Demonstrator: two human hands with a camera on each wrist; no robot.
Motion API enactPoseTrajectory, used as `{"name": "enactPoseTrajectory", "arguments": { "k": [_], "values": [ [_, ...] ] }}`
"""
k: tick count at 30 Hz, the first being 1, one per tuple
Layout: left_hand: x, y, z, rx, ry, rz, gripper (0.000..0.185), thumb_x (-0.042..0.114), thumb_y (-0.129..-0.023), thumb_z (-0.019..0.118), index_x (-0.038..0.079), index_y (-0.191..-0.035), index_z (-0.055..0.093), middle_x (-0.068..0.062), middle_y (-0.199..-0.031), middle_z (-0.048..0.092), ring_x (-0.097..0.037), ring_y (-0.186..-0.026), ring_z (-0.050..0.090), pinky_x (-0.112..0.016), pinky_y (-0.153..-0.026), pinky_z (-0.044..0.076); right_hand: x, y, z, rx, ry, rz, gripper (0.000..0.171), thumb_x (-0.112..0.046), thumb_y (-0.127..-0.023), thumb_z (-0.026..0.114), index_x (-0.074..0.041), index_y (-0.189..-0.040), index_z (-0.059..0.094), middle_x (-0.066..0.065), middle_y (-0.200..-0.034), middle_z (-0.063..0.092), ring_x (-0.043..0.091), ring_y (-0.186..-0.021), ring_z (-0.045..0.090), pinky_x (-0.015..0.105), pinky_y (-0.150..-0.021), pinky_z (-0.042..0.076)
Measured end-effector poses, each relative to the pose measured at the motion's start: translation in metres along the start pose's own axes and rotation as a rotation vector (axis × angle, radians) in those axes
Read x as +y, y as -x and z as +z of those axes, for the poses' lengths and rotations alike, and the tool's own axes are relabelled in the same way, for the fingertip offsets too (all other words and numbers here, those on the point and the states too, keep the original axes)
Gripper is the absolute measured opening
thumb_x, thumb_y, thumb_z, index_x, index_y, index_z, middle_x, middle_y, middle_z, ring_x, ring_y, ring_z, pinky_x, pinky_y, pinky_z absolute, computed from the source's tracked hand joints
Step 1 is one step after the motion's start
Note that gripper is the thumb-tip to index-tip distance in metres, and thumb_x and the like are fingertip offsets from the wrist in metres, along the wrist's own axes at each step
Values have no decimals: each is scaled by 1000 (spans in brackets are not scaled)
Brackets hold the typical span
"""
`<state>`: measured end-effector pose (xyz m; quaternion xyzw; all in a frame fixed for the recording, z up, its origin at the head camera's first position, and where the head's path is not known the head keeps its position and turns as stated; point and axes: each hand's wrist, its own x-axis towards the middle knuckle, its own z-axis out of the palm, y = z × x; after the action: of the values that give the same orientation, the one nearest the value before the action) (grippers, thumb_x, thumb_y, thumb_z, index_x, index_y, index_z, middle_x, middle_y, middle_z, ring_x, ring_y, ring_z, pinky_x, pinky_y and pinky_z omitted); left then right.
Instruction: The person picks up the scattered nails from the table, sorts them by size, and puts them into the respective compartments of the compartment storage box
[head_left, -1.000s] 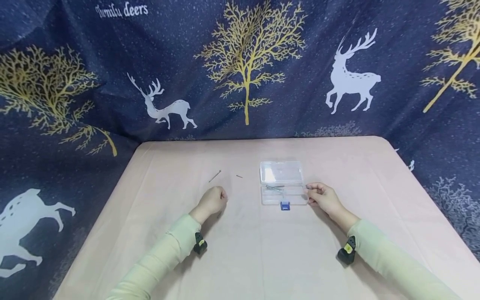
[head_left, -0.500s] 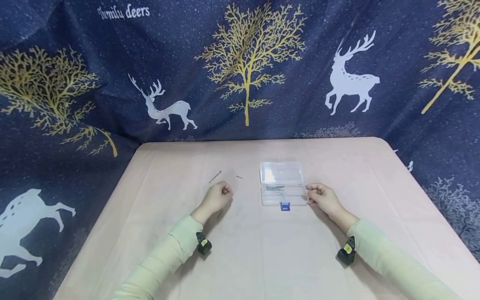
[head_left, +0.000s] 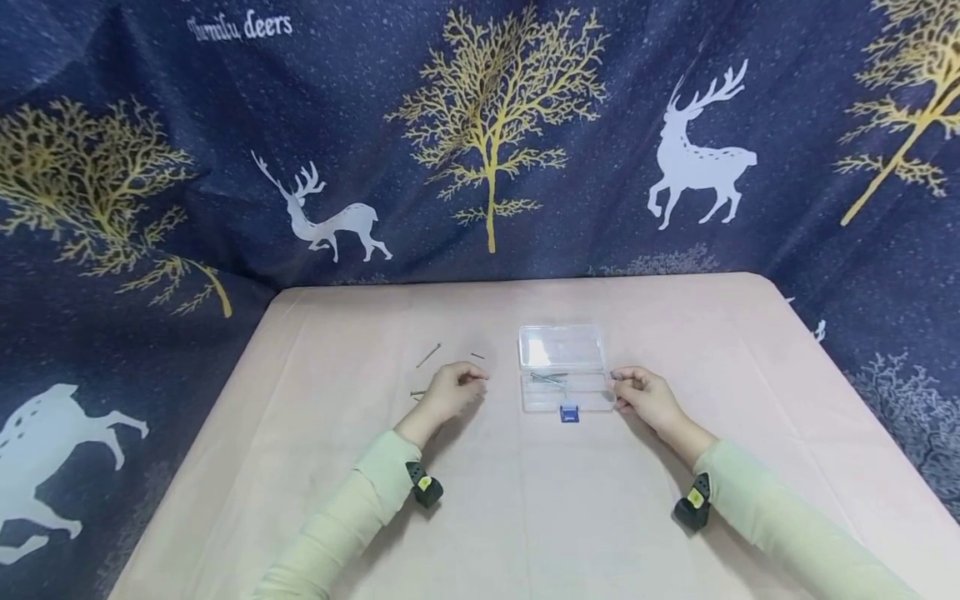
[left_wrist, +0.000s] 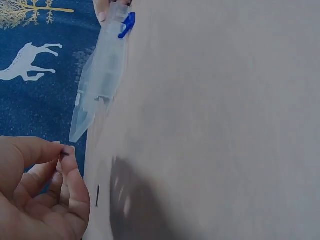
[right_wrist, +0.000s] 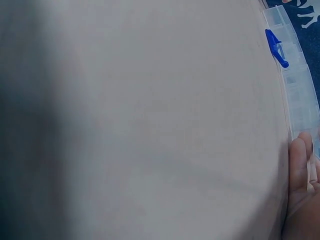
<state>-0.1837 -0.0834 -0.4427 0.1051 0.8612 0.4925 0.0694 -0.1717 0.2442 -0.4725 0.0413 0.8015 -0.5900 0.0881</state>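
Two grips, one tiny piece

My left grip (head_left: 452, 390) was pinched, thumb to fingertip, on a small dark piece (left_wrist: 65, 153), too little of it showing to name. With so scant a hold, a slight slip could have dropped it on the bench (head_left: 517, 500), short of the open clear plastic box (head_left: 592, 402). My right grip (head_left: 647, 393) held that box by its right end; too hard a push there might have skewed it and jolted the silver screws (head_left: 550, 380) lying crossed inside. A low sweep of my left wrist could have rolled the half-hidden screw (head_left: 417, 392) just beside it. Farther back, the long screw (head_left: 428, 356) and the short screw (head_left: 477, 356) lay loose, easy to brush.

The bench was pale pink and faintly creased, with soft shadows under my arms. Around it hung a dark blue cloth (head_left: 577, 242) printed with white deer (head_left: 701, 171), golden trees (head_left: 492, 183) and white lettering (head_left: 270, 25); I could read "deers".
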Motion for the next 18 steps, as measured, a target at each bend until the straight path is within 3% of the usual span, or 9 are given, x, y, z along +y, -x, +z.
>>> {"name": "enactPoseTrajectory", "arguments": {
  "k": [6, 13, 18],
  "values": [
    [7, -7, 11, -27, 94, -60, 14, 6, -90, 59, 1, -102, 65, -9, -84, 62, -11, -66, 57, -26, -49, 52, 0, 0, 0, -3, 8, -1, 41, -11, -94, 55, 14, -125, 44, -5, -78, 58, 2, -62, 57, 16, -62, 55],
    [16, -18, 28, -9, 245, -48, 14, -3, -88, 58, -7, -100, 62, -16, -88, 63, -23, -77, 65, -26, -69, 58, 5, -1, -1, -9, -17, -48, 41, -17, -92, 60, 12, -120, 49, -4, -78, 59, 4, -63, 58, 17, -62, 55],
    [21, -23, 41, -25, 318, -84, 15, -6, -87, 58, -10, -101, 61, -16, -89, 62, -17, -75, 64, -26, -72, 58, 6, 1, -2, -21, -49, -102, 40, -19, -90, 61, 11, -115, 51, -4, -76, 60, 4, -62, 58, 18, -59, 55]
  ]
}}
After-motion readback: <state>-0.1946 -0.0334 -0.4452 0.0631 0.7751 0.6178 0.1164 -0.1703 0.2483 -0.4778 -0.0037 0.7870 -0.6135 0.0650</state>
